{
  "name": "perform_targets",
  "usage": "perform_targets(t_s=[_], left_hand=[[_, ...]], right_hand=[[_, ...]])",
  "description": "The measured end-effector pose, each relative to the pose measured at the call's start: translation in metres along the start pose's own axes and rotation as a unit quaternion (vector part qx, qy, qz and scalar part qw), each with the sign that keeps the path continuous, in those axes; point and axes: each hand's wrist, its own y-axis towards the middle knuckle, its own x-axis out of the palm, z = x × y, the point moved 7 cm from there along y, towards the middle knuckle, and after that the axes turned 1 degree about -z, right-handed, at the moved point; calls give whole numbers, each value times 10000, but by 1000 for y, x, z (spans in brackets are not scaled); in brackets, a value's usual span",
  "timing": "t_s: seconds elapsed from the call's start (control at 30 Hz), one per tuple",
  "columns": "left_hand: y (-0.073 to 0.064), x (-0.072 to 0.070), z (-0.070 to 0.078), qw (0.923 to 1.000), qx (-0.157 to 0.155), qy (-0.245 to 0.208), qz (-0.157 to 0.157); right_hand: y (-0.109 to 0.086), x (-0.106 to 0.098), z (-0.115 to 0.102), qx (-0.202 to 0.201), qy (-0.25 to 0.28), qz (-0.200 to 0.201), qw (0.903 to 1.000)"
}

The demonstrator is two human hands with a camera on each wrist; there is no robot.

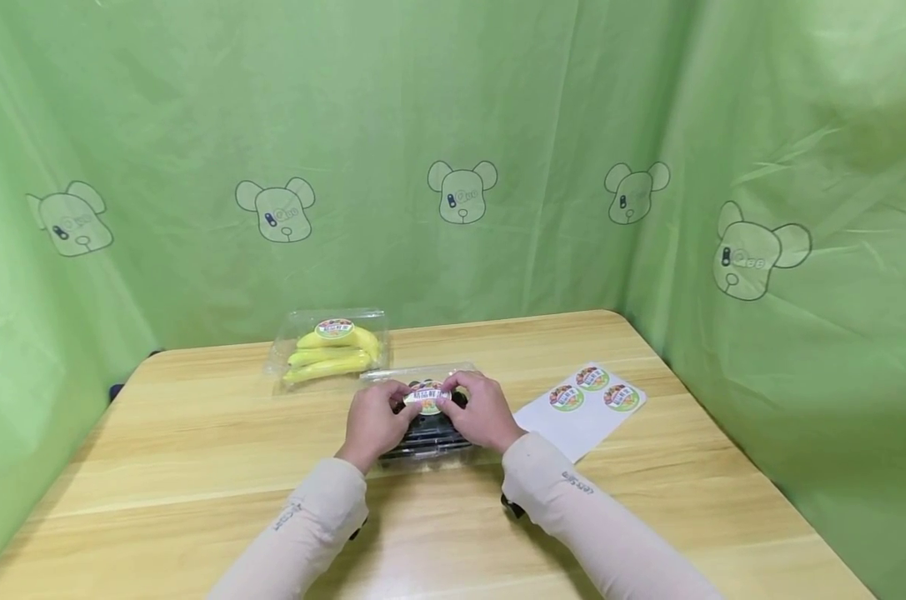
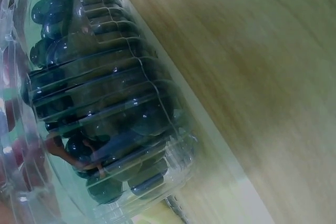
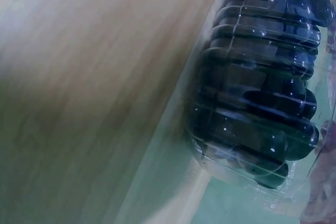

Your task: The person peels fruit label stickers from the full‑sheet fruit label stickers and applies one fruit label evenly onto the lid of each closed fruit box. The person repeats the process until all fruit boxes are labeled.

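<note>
A clear plastic clamshell box (image 2: pixel 100 93) of dark round fruit, resembling grapes, sits on the table in front of the person. Over its top is a round, colourful fruit sticker (image 1: pixel 427 397). The left hand (image 1: pixel 376 422) pinches the sticker's left side between thumb and forefinger. On the opposite side, the right hand (image 1: pixel 486 410) pinches its right edge likewise. Both wrist views show the box's ribbed side close up, the dark fruit (image 3: pixel 262 114) pressed behind the plastic. Parts of the hands appear blurred at the outer edges of those views.
Behind and left stands another clear box with yellow bananas (image 1: pixel 332 358), bearing a similar sticker (image 1: pixel 335 328). A white sheet (image 1: pixel 565 431) with three round stickers lies to the right, partly behind the right hand. Green curtains (image 1: pixel 377 100) surround the wooden table (image 1: pixel 197 450).
</note>
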Motion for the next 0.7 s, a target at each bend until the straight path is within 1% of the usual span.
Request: perform_targets(t_s=[0.17,0.4,0.6,0.7], left_hand=[[0,0,-1,10000,-10,51,23],[0,0,-1,9999,45,127,100],[0,2,-2,9998,-52,184,19],[0,2,0,9997,-33,235,11]], right_hand=[[0,0,-1,-41,-46,0,10000],[2,0,-3,-333,-126,152,9992],[1,0,-3,-497,-222,217,9983],[1,0,-3,-521,-289,208,9980]])
